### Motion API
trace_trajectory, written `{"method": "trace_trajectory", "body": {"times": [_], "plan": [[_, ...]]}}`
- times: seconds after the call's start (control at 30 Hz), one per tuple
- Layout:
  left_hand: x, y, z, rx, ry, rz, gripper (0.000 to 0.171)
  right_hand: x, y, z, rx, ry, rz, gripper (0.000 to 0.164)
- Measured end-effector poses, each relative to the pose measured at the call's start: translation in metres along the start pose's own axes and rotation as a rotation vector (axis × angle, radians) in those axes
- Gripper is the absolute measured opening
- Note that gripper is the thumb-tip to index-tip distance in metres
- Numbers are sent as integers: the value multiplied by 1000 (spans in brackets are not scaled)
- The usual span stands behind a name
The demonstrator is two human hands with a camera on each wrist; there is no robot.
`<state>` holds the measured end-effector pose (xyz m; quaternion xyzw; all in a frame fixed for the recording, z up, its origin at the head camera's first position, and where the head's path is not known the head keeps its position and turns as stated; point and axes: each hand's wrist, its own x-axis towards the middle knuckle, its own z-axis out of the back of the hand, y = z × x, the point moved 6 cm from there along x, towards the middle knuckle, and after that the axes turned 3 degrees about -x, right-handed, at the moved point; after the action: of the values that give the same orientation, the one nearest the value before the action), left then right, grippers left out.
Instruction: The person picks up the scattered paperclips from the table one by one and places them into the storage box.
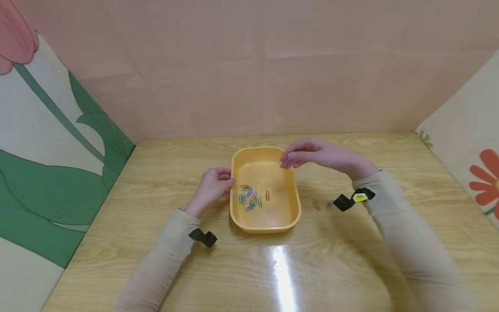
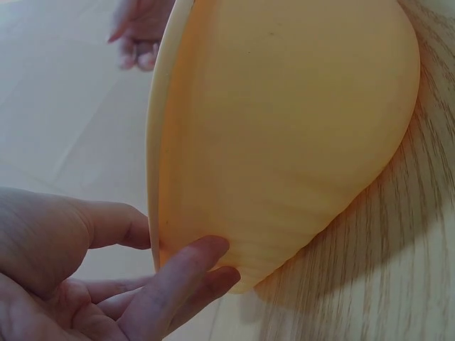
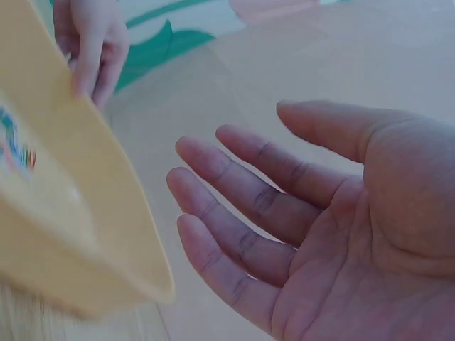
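A yellow plastic tray [image 1: 259, 174] stands on the wooden table. Inside, toward its left side, lies a loose cluster of small coloured paper clips [image 1: 251, 203], with one red paper clip [image 1: 267, 196] a little apart. My left hand [image 1: 212, 187] grips the tray's left edge; the left wrist view shows the thumb at the rim and fingertips [image 2: 210, 249] against the outer wall. Over the far right corner of the tray hovers my right hand [image 1: 321, 154], its fingers [image 3: 242, 192] spread and slightly bent, holding nothing. The right wrist view shows its palm bare.
To the right of the tray, several paper clips lie on the table, among them a red paper clip [image 1: 316, 206] and a purple paper clip [image 1: 330, 203]. A pink wall covering [image 1: 202, 86] rises behind the table [image 1: 163, 182]. Flower-printed panels [image 1: 50, 130] flank both sides.
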<state>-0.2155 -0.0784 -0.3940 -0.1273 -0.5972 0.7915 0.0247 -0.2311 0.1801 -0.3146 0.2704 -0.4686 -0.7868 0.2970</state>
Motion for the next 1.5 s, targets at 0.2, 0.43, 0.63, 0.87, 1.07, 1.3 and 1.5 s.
{"method": "trace_trajectory", "body": {"times": [0.2,0.43,0.63,0.87,1.07,1.3,1.5], "plan": [[-1,-2,-1,12,-1,3,33,-29,-30,18,-39,-29,-1,32],[-2,-3,-2,19,-10,20,33,-60,-72,24,-19,-18,-76,33],[-2,-3,-1,29,-14,34,33,-72,-103,24,-26,-29,-153,32],[-2,-3,-2,36,-7,32,34,-70,-120,14,-108,28,-46,34],[-1,-2,-2,38,-2,24,34,-71,-126,8,-167,24,-24,34],[-2,-3,-2,30,-1,26,34,-70,-130,0,-133,30,5,36],[-2,-3,-1,28,-7,31,33,-65,-132,-5,-263,-8,102,36]]}}
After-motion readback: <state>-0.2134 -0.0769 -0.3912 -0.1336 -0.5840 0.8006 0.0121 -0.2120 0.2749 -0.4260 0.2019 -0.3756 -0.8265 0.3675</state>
